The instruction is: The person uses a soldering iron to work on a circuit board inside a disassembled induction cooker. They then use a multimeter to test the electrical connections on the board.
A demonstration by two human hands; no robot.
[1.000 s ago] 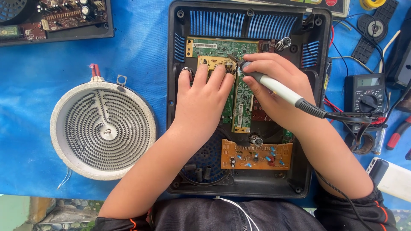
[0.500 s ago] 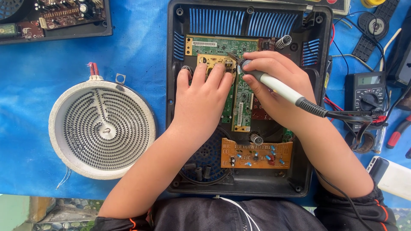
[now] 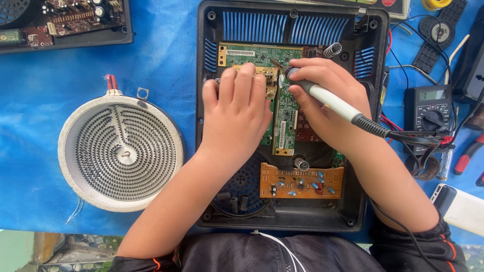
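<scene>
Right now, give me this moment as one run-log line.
left hand: flat on green board | right hand: holds soldering iron, tip at board | housing: open | heating coil: left, apart

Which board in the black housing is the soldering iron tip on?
The green board at the housing's top, under both hands. The orange-brown board sits lower, untouched. Right hand holds the soldering iron.
</scene>
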